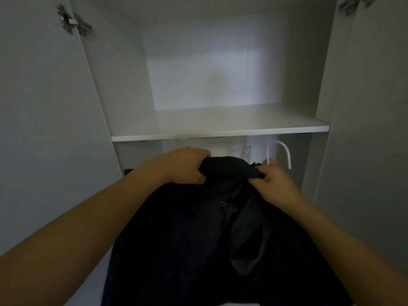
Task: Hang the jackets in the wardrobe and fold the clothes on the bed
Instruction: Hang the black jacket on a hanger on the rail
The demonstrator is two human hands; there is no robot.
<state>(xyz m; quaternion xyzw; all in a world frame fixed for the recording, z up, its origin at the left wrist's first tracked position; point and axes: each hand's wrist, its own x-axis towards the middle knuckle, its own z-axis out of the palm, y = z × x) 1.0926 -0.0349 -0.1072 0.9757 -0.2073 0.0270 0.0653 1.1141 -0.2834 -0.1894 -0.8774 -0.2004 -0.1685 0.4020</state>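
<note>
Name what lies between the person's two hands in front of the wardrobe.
In the head view, the bunched collar of the dark jacket spans between the left hand and right hand.

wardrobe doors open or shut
Open: both doors stand swung out, hinge exposed, with the shelf and a white hanger visible inside.

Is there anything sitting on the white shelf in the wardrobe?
No, the flat white wardrobe shelf shows only its bare top, while both hands hold the dark jacket below it.
</note>
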